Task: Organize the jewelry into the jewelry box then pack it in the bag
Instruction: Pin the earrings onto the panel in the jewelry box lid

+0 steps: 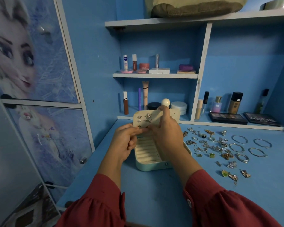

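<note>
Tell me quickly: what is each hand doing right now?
Left hand: fingers pinch the lower edge of the earring card.
Right hand: fingers pinch the same card by its lower edge, above the jewelry box.

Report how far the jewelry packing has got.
Done: a few earrings already sit on the earring panel of the open jewelry box. In hand: both the left hand and right hand work at that panel's lower edge. Left: the rings, bangles and chains on the desk; the ring rolls look empty, and no bag packing shows.
</note>
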Demonstrator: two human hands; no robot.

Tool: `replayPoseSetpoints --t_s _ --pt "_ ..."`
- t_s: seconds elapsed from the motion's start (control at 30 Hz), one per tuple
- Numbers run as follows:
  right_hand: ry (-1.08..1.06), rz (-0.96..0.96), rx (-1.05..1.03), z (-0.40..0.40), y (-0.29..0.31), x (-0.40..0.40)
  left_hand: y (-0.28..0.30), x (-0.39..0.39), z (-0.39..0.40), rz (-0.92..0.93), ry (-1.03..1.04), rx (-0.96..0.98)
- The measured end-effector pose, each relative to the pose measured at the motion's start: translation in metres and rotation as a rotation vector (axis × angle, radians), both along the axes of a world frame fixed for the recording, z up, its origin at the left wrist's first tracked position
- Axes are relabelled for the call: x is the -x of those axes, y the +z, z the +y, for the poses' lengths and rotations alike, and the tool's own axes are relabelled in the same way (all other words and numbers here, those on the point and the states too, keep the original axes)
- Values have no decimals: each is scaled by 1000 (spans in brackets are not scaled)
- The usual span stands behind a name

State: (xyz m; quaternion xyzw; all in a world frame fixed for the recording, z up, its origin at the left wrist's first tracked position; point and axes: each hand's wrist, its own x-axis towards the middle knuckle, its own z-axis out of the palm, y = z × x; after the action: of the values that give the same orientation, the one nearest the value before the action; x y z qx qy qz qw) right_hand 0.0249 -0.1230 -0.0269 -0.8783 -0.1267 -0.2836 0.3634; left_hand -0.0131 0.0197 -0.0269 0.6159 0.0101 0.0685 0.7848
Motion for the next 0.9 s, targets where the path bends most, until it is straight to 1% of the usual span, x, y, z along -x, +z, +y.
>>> replayPoseSetpoints --t_s 0.33,0.43,0.6,0.9 --pt "16 -13 29 0 0 0 -2 -4 4 48 -62 124" --pt "25 -32 -7 0 0 2 0 -3 2 60 -65 153" --pt "12 -36 -93 5 0 0 -1 -4 1 62 -71 155" --pt "40 -16 -93 3 0 -3 -7 -10 6 52 -94 163"
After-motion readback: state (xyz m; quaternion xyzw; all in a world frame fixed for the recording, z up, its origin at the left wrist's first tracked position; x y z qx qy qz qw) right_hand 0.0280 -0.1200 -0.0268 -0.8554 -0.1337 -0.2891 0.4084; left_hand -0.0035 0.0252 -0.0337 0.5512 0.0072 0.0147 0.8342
